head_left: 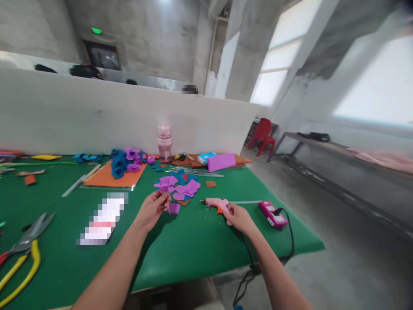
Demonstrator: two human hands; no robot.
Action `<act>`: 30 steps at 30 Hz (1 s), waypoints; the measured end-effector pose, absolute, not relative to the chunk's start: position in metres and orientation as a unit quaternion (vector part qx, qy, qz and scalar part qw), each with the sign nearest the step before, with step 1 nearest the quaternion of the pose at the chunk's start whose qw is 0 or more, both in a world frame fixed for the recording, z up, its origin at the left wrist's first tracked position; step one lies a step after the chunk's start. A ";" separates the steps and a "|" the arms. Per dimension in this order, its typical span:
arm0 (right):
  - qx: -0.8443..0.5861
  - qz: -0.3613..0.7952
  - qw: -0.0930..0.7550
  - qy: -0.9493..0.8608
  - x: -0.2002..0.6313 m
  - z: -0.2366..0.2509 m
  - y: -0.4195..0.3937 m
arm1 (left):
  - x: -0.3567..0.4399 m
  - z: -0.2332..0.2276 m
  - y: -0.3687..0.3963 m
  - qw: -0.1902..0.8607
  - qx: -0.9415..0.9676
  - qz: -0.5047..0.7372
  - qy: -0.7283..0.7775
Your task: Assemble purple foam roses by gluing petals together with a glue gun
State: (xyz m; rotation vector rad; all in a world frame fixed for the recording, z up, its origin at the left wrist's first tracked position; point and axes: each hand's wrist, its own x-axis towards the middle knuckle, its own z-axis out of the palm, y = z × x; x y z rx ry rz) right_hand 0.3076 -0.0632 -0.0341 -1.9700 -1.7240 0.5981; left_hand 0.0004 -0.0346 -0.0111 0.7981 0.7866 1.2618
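Observation:
My left hand [154, 209] is closed in a pinch at the near edge of a pile of purple and blue felt-like pieces [189, 187]. What sits between its fingertips is too small to make out. Just beside those fingers a purple square piece [174, 209] lies on the green table. My right hand [238, 218] grips the handle of a pink hot glue gun [217, 202], whose nozzle points left. A clear glue stick [245, 202] extends from the gun's back end.
A magenta power box [272, 214] with a black cord stands at the right. Blue and purple rolled flowers [124, 163] rest on an orange sheet [109, 180]. Yellow-handled shears [27, 243] lie at left, a pink bottle [164, 143] by the white partition [129, 116].

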 end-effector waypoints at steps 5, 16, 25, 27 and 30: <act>-0.605 0.408 0.465 -0.501 0.297 -0.017 -0.072 | -0.003 -0.019 -0.030 0.678 0.323 0.581 0.313; -0.381 0.701 0.480 -0.364 0.223 0.006 -0.105 | -0.004 -0.024 -0.032 0.699 0.320 0.580 0.271; -0.478 0.429 0.461 -0.613 0.202 0.014 -0.098 | -0.001 -0.022 -0.033 0.703 0.321 0.569 0.281; -0.488 0.375 0.445 -0.651 0.198 0.015 -0.097 | -0.001 -0.021 -0.034 0.707 0.322 0.563 0.283; -0.489 0.297 0.444 -0.690 0.193 0.018 -0.096 | -0.001 -0.021 -0.034 0.708 0.326 0.558 0.285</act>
